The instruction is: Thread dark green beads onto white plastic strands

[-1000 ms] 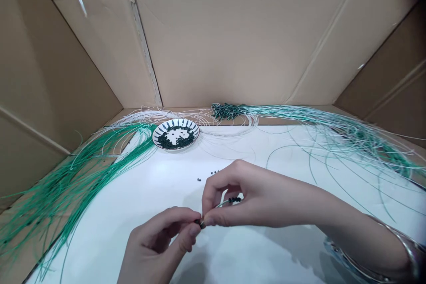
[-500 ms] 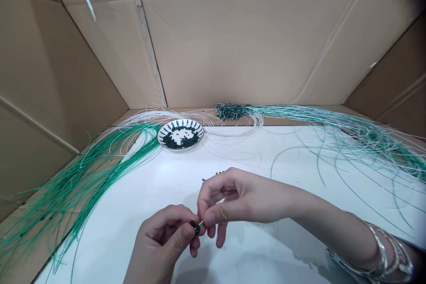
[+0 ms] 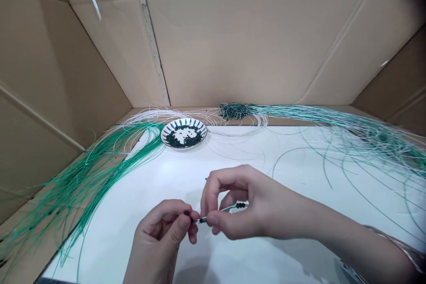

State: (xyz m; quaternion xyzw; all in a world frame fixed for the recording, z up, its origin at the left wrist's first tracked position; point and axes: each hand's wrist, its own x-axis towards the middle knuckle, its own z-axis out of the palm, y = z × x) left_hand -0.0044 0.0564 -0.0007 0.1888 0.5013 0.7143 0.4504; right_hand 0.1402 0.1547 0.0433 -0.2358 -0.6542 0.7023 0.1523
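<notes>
Since the earlier frame, the right hand [image 3: 256, 204] had shifted slightly rightward, and more of the pale green strand [image 3: 226, 208] showed between the two hands. Its fingers [image 3: 213, 218] were closed, with thumb and forefinger pinching the strand near its end and the other fingers curled above it. The left hand [image 3: 159, 226] was just beside it, its fingers [image 3: 183, 224] closed around the strand's far tip, where a dark bead [image 3: 187, 213] showed at the fingertips. Another dark bead [image 3: 201, 220] sat on the strand between the hands, and a short run of dark beads [image 3: 241, 205] lay beyond the right hand's grip.

Both hands were held above a white desk [image 3: 140, 239], and a few loose beads [image 3: 206, 179] lay on it beyond them. Farther away stood a patterned ceramic plate [image 3: 203, 133] holding a heap of dark green beads [image 3: 176, 141]. Long green strands [image 3: 76, 182] fanned out on the left, white strands [image 3: 140, 117] curved along the far edge, and a beaded bundle [image 3: 231, 111] trailed mixed strands [image 3: 366, 142] to the right. Cardboard walls [image 3: 253, 40] surrounded the desk, and metal bangles [image 3: 399, 242] circled the right wrist.
</notes>
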